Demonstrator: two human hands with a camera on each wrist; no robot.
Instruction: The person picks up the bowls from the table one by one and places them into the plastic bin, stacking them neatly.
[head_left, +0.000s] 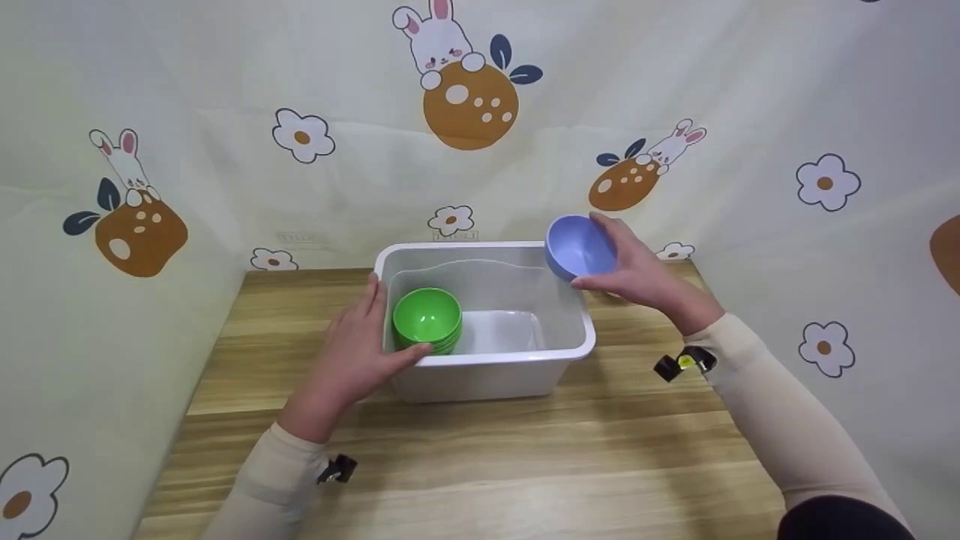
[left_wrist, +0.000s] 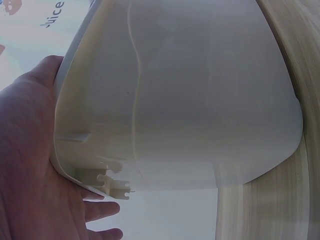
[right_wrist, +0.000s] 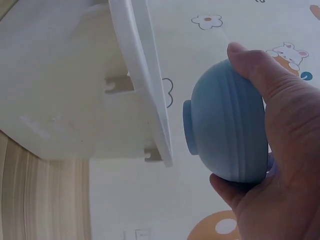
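Observation:
A white plastic bin [head_left: 480, 379] stands on the wooden table. My left hand [head_left: 356, 349] holds its near left corner, the thumb over the front rim and the fingers along the left side. In the left wrist view the hand [left_wrist: 30, 155] lies against the bin's rim. Inside the bin, at its left end, is a stack of green bowls [head_left: 427, 316]. My right hand [head_left: 637, 274] grips a blue bowl [head_left: 581, 247] tilted on its side at the far right corner of the bin. The right wrist view shows thumb and fingers around the blue bowl [right_wrist: 225, 125], its foot facing the bin.
A pale curtain [head_left: 337, 195] printed with rabbits, oranges and flowers surrounds the table [head_left: 480, 465] at the back and sides. A small object [head_left: 616, 298], mostly hidden, shows below the right hand, beside the bin.

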